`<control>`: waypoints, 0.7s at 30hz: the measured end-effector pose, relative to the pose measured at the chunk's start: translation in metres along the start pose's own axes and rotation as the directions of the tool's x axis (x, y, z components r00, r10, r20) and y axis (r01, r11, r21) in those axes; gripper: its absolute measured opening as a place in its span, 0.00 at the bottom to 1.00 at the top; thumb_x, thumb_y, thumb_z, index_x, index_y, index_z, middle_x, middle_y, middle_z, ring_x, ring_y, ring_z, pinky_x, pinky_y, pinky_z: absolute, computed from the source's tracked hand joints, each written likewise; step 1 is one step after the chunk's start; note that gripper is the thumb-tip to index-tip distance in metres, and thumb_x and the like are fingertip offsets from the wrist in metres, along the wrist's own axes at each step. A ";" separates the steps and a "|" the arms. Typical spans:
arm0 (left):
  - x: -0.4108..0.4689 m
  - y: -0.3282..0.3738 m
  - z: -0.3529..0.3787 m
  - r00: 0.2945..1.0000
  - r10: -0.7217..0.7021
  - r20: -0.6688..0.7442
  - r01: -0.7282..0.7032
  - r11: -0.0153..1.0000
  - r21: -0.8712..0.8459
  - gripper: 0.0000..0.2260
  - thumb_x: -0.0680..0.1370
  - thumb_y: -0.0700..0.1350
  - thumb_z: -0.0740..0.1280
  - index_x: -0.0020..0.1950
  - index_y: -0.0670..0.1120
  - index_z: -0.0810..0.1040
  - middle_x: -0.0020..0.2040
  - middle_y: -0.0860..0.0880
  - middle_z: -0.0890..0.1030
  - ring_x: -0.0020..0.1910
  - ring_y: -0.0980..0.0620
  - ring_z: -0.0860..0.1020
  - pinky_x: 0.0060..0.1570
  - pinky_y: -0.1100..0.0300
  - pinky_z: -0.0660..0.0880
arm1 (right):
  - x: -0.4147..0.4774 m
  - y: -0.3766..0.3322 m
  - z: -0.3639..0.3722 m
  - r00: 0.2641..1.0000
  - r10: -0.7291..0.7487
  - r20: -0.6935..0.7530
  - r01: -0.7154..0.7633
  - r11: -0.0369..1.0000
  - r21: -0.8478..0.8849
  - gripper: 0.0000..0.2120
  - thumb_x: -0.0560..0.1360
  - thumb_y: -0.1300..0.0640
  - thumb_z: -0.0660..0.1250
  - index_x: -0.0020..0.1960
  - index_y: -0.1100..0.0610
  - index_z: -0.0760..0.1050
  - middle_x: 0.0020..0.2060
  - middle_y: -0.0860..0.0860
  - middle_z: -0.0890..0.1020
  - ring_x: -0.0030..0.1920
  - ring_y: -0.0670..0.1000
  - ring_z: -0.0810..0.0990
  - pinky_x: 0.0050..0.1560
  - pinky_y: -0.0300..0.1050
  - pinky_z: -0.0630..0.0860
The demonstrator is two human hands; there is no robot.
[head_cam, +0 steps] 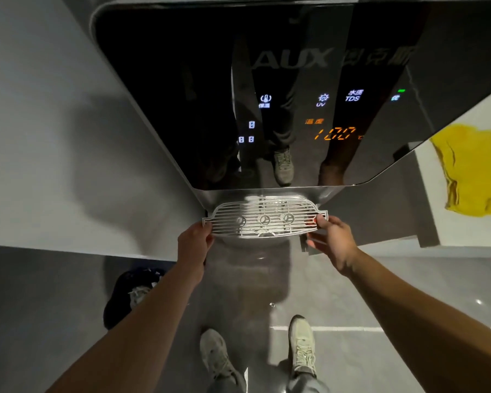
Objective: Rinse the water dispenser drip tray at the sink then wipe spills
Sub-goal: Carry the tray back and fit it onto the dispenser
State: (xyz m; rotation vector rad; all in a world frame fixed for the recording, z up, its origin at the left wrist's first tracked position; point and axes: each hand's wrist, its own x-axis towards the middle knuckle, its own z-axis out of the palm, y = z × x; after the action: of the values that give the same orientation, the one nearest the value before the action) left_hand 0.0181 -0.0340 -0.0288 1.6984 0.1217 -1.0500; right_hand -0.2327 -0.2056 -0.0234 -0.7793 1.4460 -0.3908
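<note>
Early stage: L hand [194, 242] & R hand [332, 239] are each pinching an end of the drip tray [264, 219], sitting at the dispenser [267, 80] base, so rinsing & wiping aren't done yet, w/ yellow cloth [471, 171] lying on bench [431, 194].

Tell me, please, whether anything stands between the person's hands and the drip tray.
Nothing visible does: the left hand and the right hand grip the two ends of the drip tray, at the foot of the dispenser.

dim, grey | glossy panel [267, 95] reflects | wide-angle edge bending | soft
</note>
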 end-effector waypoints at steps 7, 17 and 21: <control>0.003 -0.005 0.011 1.000 0.024 -0.020 -0.023 1.000 0.014 0.09 0.83 0.45 0.65 0.49 0.45 0.83 0.52 0.40 0.84 0.54 0.47 0.82 0.60 0.52 0.79 | 0.012 0.000 0.004 1.000 -0.021 0.009 0.021 0.999 -0.027 0.09 0.85 0.55 0.61 0.55 0.54 0.79 0.55 0.59 0.84 0.54 0.60 0.82 0.61 0.60 0.79; 0.006 0.000 0.024 0.993 0.091 -0.071 -0.088 0.995 0.046 0.11 0.85 0.44 0.63 0.52 0.39 0.83 0.55 0.33 0.82 0.51 0.46 0.80 0.63 0.42 0.78 | 0.020 -0.006 0.008 0.998 -0.064 0.019 0.065 0.994 -0.087 0.10 0.85 0.54 0.60 0.52 0.53 0.79 0.51 0.59 0.83 0.50 0.60 0.79 0.62 0.65 0.78; 0.009 0.002 0.025 0.992 0.106 -0.069 -0.099 0.990 0.100 0.12 0.85 0.44 0.63 0.53 0.36 0.81 0.56 0.30 0.80 0.50 0.44 0.78 0.64 0.38 0.76 | 0.022 -0.005 0.007 0.998 -0.068 0.018 0.069 0.993 -0.100 0.10 0.85 0.52 0.61 0.51 0.52 0.80 0.52 0.57 0.86 0.52 0.60 0.82 0.60 0.62 0.80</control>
State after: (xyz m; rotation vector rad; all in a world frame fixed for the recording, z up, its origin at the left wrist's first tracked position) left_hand 0.0102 -0.0591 -0.0345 1.8121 0.0313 -0.9294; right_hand -0.2225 -0.2222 -0.0368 -0.9132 1.4366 -0.3656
